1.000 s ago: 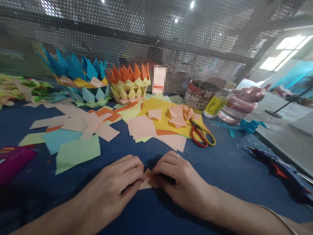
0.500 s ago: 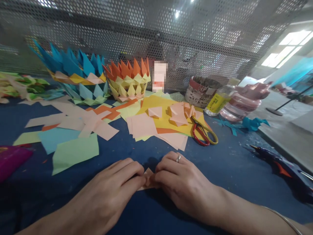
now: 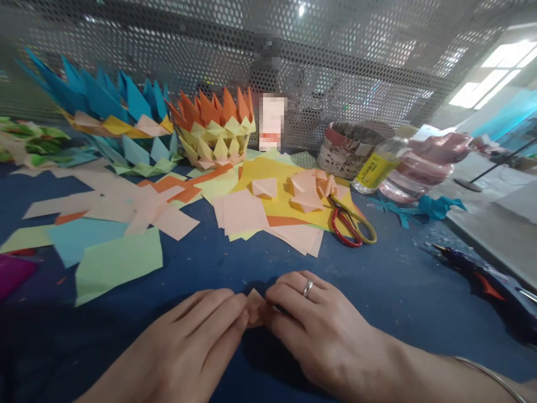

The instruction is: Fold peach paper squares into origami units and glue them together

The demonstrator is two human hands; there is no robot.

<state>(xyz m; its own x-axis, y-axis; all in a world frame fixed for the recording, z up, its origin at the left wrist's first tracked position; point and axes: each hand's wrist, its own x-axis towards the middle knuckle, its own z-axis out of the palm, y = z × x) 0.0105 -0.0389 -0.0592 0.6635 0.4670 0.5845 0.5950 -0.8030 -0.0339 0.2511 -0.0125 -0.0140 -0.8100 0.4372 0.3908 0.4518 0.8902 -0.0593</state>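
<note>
Between both hands, low in the middle of the head view, is a small piece of folded peach paper (image 3: 254,313) with a pointed top. My left hand (image 3: 197,330) grips its left side between thumb and fingers. From the right, my right hand (image 3: 312,324), wearing a ring, pinches the other side. The fingers hide much of the paper. Beyond the hands lie a stack of peach paper squares (image 3: 243,214) and several folded peach pieces (image 3: 308,193) on a yellow sheet (image 3: 255,173). Scissors (image 3: 352,221) with red and yellow handles rest at that sheet's right edge.
A blue-spiked paper basket (image 3: 138,154) and an orange-spiked one (image 3: 218,140) stand at the back left. Paper scraps (image 3: 121,254) cover the left side. A round container (image 3: 342,154), a yellow-labelled bottle (image 3: 373,170), a pink bottle (image 3: 415,173) and a glue gun (image 3: 482,280) are rightward.
My left fingers have straightened and lie closer together along the paper. More of the paper's pointed top shows between the hands. The view has shifted slightly.
</note>
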